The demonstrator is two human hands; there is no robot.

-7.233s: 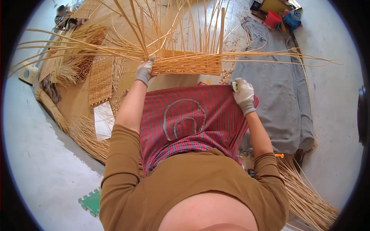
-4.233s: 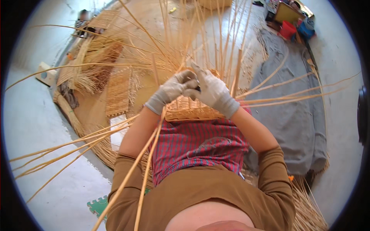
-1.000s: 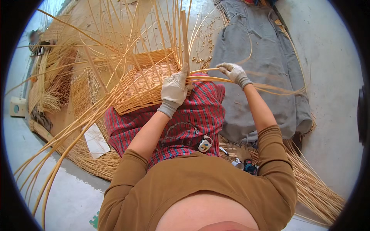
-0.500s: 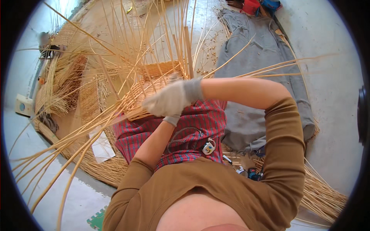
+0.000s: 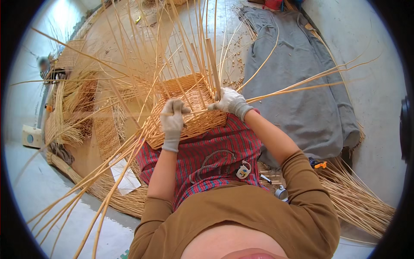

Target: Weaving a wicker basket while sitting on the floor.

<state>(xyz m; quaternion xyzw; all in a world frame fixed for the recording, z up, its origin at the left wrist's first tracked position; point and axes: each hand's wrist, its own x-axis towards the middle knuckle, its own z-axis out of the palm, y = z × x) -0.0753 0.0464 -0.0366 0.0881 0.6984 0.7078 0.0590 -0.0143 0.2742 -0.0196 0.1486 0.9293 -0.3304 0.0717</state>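
A half-woven rectangular wicker basket (image 5: 189,128) rests on my lap, with long upright willow rods (image 5: 189,52) fanning up from its edges. My left hand (image 5: 172,121), in a pale work glove, is curled at the basket's near rim, fingers closed on a willow rod (image 5: 198,112) that spans toward the other hand. At the near right corner my right hand (image 5: 228,102), gloved too, is closed round the same rod, beside a thicker upright stick (image 5: 213,69). What lies under its fingertips is partly hidden.
A red checked cloth (image 5: 207,155) covers my lap, with a white tape measure (image 5: 243,169) on it. Grey fabric (image 5: 297,86) lies to the right, above a bundle of rods (image 5: 358,194). Long rod ends (image 5: 108,168) stick out at lower left. Bundled fibres (image 5: 77,108) lie at left.
My hands were together at the basket's near edge, the right crossing over the left. Now they are apart, the right drawn back to the near right corner and the left raised at the rim.
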